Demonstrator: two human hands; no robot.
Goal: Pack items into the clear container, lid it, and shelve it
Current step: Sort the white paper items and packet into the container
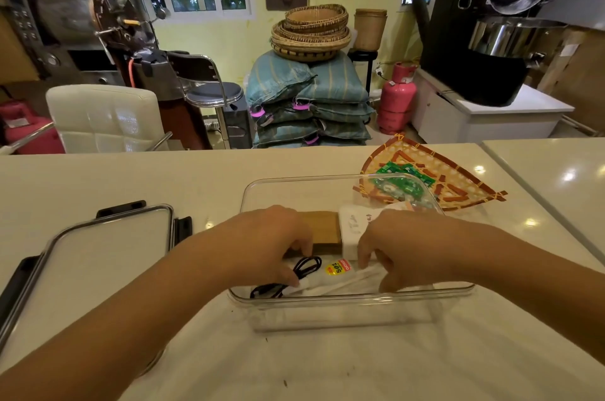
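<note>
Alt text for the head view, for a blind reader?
Both hands, left hand and right hand, arrange a white packet inside an open clear container on a white counter. Its lid lies to the left.

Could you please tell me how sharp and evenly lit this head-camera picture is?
Head view: wide-angle bending bows the counter edge; glare spots sit on its far right; the machines at the top corners are smeared, while both hands and the clear container stay fairly sharp; windows are bright.

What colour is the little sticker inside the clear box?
Yellow and red sticker, seen in the head view.
</note>
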